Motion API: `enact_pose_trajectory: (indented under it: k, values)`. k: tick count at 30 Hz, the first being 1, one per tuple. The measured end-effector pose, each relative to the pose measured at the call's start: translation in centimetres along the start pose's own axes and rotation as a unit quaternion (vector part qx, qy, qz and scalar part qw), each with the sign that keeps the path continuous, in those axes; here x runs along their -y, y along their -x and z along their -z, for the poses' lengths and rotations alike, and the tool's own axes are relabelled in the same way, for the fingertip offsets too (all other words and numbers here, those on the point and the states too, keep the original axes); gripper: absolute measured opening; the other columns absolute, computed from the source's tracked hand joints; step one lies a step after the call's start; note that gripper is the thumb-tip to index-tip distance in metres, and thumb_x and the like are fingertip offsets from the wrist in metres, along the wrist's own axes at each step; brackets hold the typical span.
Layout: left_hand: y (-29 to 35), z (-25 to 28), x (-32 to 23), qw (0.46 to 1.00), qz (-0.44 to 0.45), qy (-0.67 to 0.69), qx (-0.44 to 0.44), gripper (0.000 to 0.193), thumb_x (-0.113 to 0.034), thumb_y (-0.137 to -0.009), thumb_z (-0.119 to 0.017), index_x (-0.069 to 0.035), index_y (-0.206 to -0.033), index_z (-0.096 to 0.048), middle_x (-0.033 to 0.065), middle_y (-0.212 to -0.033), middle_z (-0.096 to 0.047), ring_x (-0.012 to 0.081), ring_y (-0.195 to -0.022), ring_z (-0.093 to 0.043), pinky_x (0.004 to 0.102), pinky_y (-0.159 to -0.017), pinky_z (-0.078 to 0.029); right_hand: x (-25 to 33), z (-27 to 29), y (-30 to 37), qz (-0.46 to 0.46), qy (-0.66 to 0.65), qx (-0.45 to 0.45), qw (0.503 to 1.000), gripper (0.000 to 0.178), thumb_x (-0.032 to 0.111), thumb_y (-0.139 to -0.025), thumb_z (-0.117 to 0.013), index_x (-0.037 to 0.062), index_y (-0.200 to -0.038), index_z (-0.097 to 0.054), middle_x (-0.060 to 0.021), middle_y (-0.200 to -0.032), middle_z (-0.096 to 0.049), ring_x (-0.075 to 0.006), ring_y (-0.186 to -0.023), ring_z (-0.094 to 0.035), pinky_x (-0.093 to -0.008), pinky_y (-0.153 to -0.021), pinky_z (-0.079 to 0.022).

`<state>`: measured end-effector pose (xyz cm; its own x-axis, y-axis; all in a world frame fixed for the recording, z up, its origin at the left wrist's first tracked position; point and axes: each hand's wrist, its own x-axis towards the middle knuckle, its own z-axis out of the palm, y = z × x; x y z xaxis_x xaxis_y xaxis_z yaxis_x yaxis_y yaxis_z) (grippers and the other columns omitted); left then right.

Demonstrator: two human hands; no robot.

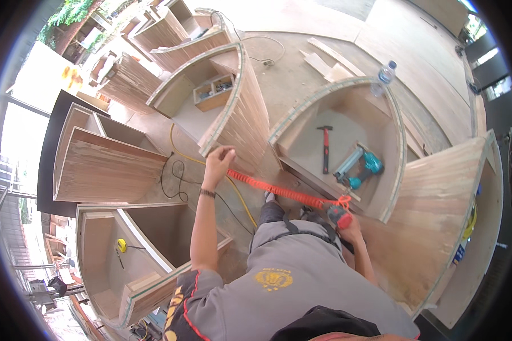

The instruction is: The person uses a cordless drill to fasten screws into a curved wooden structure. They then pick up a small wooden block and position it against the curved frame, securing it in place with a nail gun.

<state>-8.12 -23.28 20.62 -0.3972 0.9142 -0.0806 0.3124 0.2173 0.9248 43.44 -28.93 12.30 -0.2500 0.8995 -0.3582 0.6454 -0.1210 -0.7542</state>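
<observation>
My left hand (218,161) is raised at the near corner of a curved wooden cabinet (246,108), its fingers curled together in a pinch. Whether it grips the cabinet's edge or some small piece is too small to tell. Close to my right hip, my right hand (351,230) is closed around a red and black power tool (340,216); the tool's lower part is hidden. A coiled orange air hose (279,191) stretches from below my left wrist to beside that tool. In the curved cabinet ahead on the right (396,165) lie a red-handled hammer (326,149) and a teal nail gun (360,166).
A clear plastic bottle (386,73) stands on the right cabinet's rim. A wooden box of small parts (213,92) sits inside the far cabinet. Another cabinet (153,278) at left holds a yellow tape measure (122,245). Yellow hose (242,199) and black cords (179,170) cross the floor.
</observation>
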Motion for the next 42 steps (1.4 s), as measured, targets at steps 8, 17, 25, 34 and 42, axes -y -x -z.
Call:
enact_pose_trajectory:
  k: [8, 17, 25, 34, 42]
  values:
    - [-25.4, 9.8, 11.6, 0.984, 0.121, -0.023, -0.128, 0.026, -0.024, -0.093, -0.068, -0.001, -0.104, -0.076, 0.0078, -0.089, -0.076, 0.0154, -0.083, -0.071, 0.0293, -0.076, -0.056, 3.6, -4.8, 0.9, -0.135, 0.005, -0.085, 0.987, 0.040, 0.010, -0.076, -0.068, 0.0057, -0.116, -0.068, -0.0210, -0.110, -0.072, -0.0398, -0.107, -0.068, -0.0444, -0.089, -0.053]
    - [-41.9, 10.1, 15.4, 0.950, 0.066, -0.282, -0.113, 0.023, -0.023, -0.087, -0.065, -0.012, -0.100, -0.080, 0.0143, -0.101, -0.077, 0.0328, -0.100, -0.072, 0.0426, -0.092, -0.056, 10.7, -14.1, 0.5, -0.295, -0.071, -0.167, 0.938, 0.033, 0.007, -0.082, -0.066, 0.0005, -0.115, -0.067, -0.0188, -0.105, -0.072, -0.0310, -0.103, -0.070, -0.0434, -0.089, -0.053]
    - [-46.6, 12.1, 21.6, 0.911, 0.129, -0.391, 0.011, 0.037, -0.021, -0.087, -0.063, -0.008, -0.121, -0.072, 0.0183, -0.127, -0.068, 0.0327, -0.122, -0.063, 0.0428, -0.105, -0.050, 14.2, -18.1, -2.3, -0.330, -0.055, -0.168, 0.927, 0.037, 0.011, -0.082, -0.069, 0.0013, -0.117, -0.067, -0.0194, -0.108, -0.071, -0.0318, -0.106, -0.069, -0.0435, -0.090, -0.053]
    - [-46.1, 11.7, 22.6, 0.913, 0.084, -0.395, 0.059, 0.032, -0.027, -0.092, -0.057, -0.006, -0.110, -0.074, 0.0149, -0.115, -0.072, 0.0327, -0.121, -0.061, 0.0421, -0.104, -0.049, 14.8, -18.5, -5.9, -0.313, -0.025, -0.130, 0.940, 0.041, 0.015, -0.081, -0.072, 0.0023, -0.119, -0.066, -0.0201, -0.111, -0.071, -0.0328, -0.109, -0.069, -0.0435, -0.092, -0.053]
    - [-31.5, 14.7, 14.5, 0.985, -0.047, -0.042, -0.163, 0.024, -0.014, -0.091, -0.068, -0.008, -0.114, -0.073, 0.0125, -0.093, -0.073, 0.0248, -0.080, -0.070, 0.0367, -0.073, -0.057, 12.9, -18.5, -7.5, -0.271, 0.011, -0.084, 0.959, 0.045, 0.019, -0.080, -0.075, 0.0031, -0.121, -0.066, -0.0207, -0.113, -0.071, -0.0336, -0.111, -0.068, -0.0436, -0.093, -0.053]
